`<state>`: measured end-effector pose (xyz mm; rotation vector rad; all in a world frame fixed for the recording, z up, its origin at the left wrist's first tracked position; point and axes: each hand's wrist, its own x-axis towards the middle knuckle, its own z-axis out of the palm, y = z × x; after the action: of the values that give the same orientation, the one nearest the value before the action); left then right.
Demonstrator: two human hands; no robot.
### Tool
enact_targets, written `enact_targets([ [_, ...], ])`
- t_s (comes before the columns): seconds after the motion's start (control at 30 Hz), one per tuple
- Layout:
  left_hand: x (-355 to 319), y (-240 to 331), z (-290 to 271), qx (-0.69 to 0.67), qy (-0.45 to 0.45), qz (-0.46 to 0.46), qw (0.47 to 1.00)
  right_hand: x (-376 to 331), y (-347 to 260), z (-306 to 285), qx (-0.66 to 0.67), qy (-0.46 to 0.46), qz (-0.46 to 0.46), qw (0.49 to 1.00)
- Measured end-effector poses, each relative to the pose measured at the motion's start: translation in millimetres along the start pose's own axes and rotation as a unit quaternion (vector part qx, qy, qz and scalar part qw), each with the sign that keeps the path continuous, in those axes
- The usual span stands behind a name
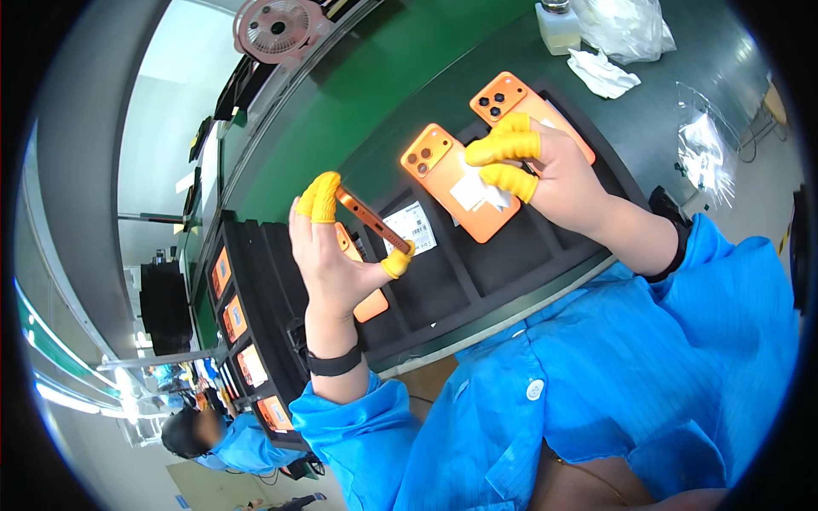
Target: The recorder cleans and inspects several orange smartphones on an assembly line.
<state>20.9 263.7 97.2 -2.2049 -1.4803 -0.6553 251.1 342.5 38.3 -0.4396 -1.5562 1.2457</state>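
Observation:
My left hand [328, 264], with yellow finger cots, holds an orange phone [373, 220] edge-on between thumb and fingers, above a black compartment tray [433, 285]. My right hand [567, 179], also in yellow finger cots, pinches a crumpled white wipe [474, 191] over a second orange phone [439, 175]. That phone lies back up, its camera block at the far left corner. A third orange phone [515, 92] lies beyond my right hand, partly covered by it. Another orange phone [372, 305] sits in the tray under my left hand, mostly hidden. A white printed label [413, 226] lies beside the held phone.
More black trays [264, 324] with orange phones stand at the left. A pink fan [277, 30] is at the far side. A clear bottle [558, 32], white tissue [603, 75] and plastic bags [630, 30] lie far right. A person in blue [243, 447] is at lower left.

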Motion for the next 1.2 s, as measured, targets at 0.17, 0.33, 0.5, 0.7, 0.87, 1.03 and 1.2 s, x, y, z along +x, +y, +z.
enact_targets([
  [0.17, 5, 18, 4, -0.1, 0.019, -0.035, 0.994, -4, -8, 4, -0.094, 0.001, -0.108, 0.99],
  [0.33, 12, 35, 9, -0.097, 0.029, -0.023, 0.995, -14, -17, 26, -0.09, -0.019, -0.245, 0.965],
  [0.5, 16, 48, 12, -0.11, 0.032, -0.03, 0.993, -20, -13, 38, -0.114, -0.036, -0.241, 0.963],
  [0.7, 17, 61, 15, -0.13, 0.011, -0.005, 0.991, 8, -26, 39, -0.131, 0.047, -0.233, 0.962],
  [0.87, 16, 61, 17, -0.089, 0.02, -0.005, 0.996, 0, -22, 39, -0.14, 0.01, -0.173, 0.975],
  [1.03, 13, 46, 10, -0.123, 0.048, -0.079, 0.988, -20, -8, 32, -0.127, -0.071, -0.221, 0.964],
  [1.2, 10, 23, 2, -0.063, 0.039, -0.051, 0.996, -13, -7, 11, 0.464, -0.143, 0.283, 0.827],
])
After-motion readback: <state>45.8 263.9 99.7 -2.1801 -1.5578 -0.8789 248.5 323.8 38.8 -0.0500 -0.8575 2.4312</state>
